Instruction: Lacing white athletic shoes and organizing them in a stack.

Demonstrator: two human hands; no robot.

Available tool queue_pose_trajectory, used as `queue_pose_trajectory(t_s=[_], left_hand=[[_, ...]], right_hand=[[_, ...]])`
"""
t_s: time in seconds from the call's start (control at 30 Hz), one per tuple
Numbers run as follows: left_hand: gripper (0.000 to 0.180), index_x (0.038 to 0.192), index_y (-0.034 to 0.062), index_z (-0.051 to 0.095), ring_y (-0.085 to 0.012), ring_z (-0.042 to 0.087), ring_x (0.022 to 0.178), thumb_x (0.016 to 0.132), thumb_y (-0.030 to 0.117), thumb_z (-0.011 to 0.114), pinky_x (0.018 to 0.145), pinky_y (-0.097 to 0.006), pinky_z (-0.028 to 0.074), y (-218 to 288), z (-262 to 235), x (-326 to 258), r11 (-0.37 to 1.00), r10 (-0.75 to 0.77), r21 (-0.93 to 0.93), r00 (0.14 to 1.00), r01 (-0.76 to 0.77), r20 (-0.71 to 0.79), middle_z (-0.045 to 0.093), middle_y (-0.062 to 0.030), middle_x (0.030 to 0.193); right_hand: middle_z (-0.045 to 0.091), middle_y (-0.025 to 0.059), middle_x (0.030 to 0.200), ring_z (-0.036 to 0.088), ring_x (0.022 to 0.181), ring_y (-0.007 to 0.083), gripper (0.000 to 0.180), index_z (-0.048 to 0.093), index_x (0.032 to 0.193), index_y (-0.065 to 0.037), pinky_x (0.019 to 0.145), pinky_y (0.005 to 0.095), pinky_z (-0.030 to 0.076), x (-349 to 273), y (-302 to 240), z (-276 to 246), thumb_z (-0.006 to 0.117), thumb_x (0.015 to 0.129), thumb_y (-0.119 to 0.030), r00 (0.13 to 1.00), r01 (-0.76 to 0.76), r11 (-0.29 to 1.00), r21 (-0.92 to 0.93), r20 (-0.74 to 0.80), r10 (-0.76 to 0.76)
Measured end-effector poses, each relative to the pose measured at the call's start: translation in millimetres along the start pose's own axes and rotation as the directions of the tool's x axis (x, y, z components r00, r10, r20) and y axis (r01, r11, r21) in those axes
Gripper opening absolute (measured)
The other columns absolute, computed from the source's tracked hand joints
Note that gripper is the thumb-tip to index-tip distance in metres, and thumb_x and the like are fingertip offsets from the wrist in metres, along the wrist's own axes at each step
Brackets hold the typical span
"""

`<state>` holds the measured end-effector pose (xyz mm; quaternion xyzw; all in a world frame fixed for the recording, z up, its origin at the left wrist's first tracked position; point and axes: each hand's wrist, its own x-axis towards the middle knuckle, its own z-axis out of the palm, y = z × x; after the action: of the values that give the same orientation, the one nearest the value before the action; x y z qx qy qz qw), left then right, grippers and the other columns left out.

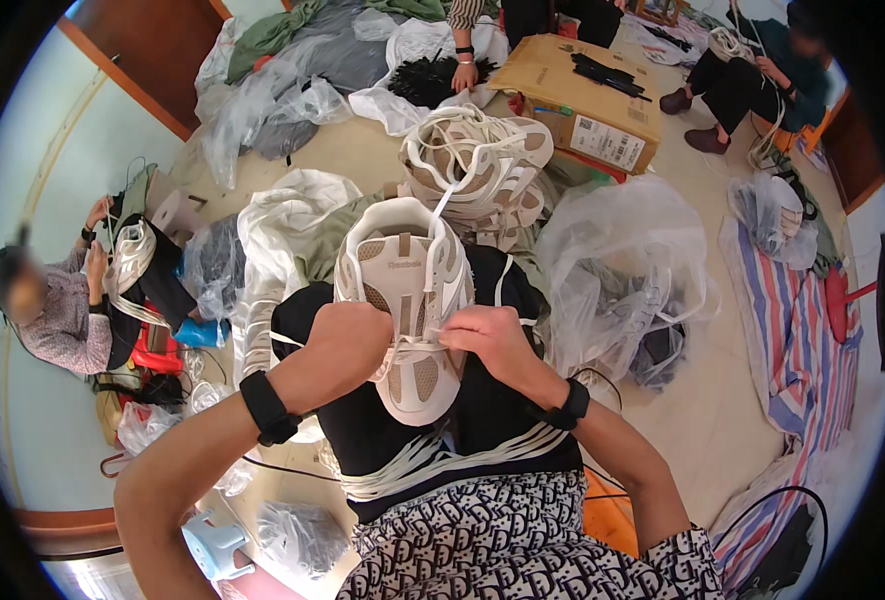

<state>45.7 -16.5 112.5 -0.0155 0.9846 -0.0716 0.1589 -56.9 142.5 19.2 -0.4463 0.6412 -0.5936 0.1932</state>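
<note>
A beige and white sneaker (402,280) rests on my lap, its toe pointing toward me. My right hand (492,342) pinches a white shoelace (424,343) at the lower eyelets, on the shoe's right side. Curled against the opposite side of the lacing is my left hand (350,342); its fingertips are hidden, so what they grip cannot be made out. A bundle of loose cream laces (412,465) lies across my thighs. Just beyond the sneaker, more sneakers (477,165) are piled up, with laces heaped on top.
Clear plastic bags (622,270) lie to the right, a white sack (292,220) to the left. A cardboard box (582,100) stands at the far right. People sit at the left (62,300) and far right (787,70), handling laces. Another person's hand (464,75) touches black strips (427,82).
</note>
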Motion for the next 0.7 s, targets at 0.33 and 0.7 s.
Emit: queue_pose_trajectory(t_s=[0.33,0.7], left_hand=[[0.009,0.070,0.0037,0.052,-0.0289,0.059,0.049,0.069,0.008,0.059,0.046,-0.037,0.046,6,9,0,0.975,-0.057,-0.222,0.949,-0.014,-0.311,0.056,-0.0103,0.053],[0.004,0.077,0.0019,0.053,-0.0334,0.059,0.062,0.076,0.006,0.055,0.055,-0.042,0.046,24,18,13,0.916,-0.198,-0.401,0.862,-0.006,-0.466,0.057,-0.0157,0.065]], right_hand=[[0.058,0.0084,0.065,0.058,0.061,0.0230,0.011,0.063,0.072,-0.002,0.053,0.0306,0.045,1,15,4,0.064,0.070,-0.013,0.934,0.355,0.855,-0.379,0.107,-0.341],[0.057,0.0128,0.061,0.057,0.058,0.0293,0.016,0.062,0.066,-0.003,0.054,0.0349,0.045,1,7,3,0.059,0.069,-0.018,0.996,0.056,0.987,-0.153,-0.055,-0.065]])
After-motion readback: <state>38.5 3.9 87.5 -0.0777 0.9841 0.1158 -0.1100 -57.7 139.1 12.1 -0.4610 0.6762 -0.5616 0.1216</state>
